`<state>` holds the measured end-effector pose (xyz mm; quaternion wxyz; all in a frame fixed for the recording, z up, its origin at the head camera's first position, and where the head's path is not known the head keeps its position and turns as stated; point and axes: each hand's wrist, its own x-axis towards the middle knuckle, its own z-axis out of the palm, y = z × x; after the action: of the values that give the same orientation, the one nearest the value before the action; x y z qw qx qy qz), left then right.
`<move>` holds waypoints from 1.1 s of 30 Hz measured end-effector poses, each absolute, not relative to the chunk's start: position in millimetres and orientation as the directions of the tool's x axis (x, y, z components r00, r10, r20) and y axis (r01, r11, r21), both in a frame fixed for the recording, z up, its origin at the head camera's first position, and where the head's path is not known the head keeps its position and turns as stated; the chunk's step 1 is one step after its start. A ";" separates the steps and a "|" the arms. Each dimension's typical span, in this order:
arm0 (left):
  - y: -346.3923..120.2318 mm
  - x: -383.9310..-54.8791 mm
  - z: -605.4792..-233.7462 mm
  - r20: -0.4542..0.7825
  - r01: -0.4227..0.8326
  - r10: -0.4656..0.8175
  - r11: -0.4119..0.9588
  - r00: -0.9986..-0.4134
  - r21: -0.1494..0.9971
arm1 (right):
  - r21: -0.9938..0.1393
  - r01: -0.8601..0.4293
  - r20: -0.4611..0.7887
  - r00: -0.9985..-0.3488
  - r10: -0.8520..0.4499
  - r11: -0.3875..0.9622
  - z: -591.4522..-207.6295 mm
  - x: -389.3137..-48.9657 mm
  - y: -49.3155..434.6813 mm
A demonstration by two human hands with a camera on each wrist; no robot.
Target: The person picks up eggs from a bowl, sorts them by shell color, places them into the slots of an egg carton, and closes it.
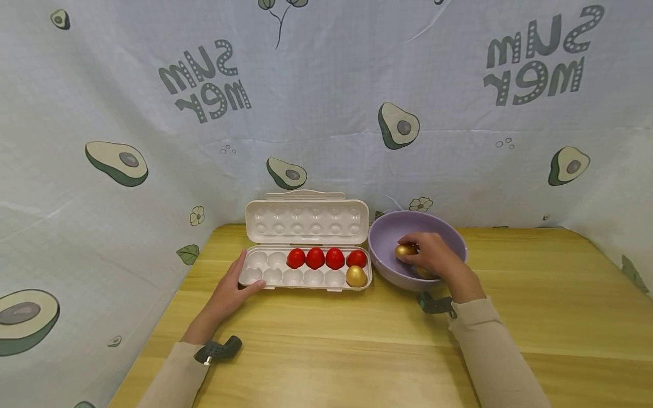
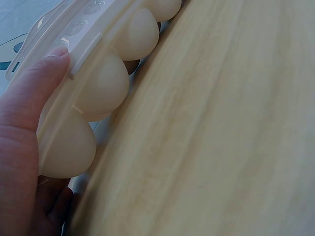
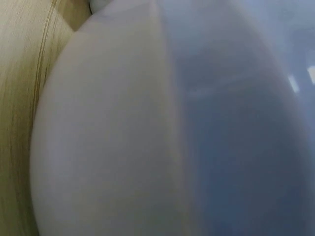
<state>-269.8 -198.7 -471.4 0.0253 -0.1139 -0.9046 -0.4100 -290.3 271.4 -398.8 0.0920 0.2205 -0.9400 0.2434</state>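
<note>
Person's left grip (image 1: 227, 294) curls round the left end of a pale egg carton (image 1: 275, 277), thumb on the front rim; left wrist view shows the thumb over the edge and fingers behind the wells. Carton lies on the wooden surface (image 1: 316, 351), lid (image 1: 307, 226) tipped up at the back. Four red eggs (image 1: 315, 258) sit in the back row, toward the right; one gold egg (image 1: 356, 276) in the front row's right-end well. Purple bowl (image 1: 382, 232) just right of the carton. Right grip (image 1: 435, 256) reaches inside it, pinching another gold egg (image 1: 403, 250). A further gold piece (image 1: 424, 273) shows below the hand, mostly hidden. Right wrist view: blurred bowl wall, fingers out of frame. Avocado-print cloth (image 1: 326, 85) behind.
</note>
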 end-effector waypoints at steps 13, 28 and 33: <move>-198.9 -270.4 -472.4 0.132 0.222 0.187 0.641 -0.974 0.735 | -0.434 -0.461 0.300 -0.884 -0.358 0.774 -398.9 -291.8 271.4; -199.3 -271.4 -473.5 0.149 0.240 0.194 0.638 -0.970 0.731 | -0.440 -0.480 0.344 -0.871 -0.351 0.759 -399.4 -293.1 270.9; -199.1 -271.3 -473.7 0.143 0.234 0.192 0.642 -0.971 0.731 | -0.454 -0.474 0.349 -0.874 -0.339 0.755 -396.9 -291.7 271.0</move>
<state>-271.3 -199.1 -473.7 0.0259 -0.1176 -0.9056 -0.4067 -291.7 271.0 -396.9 0.1233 0.2190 -0.9285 0.2734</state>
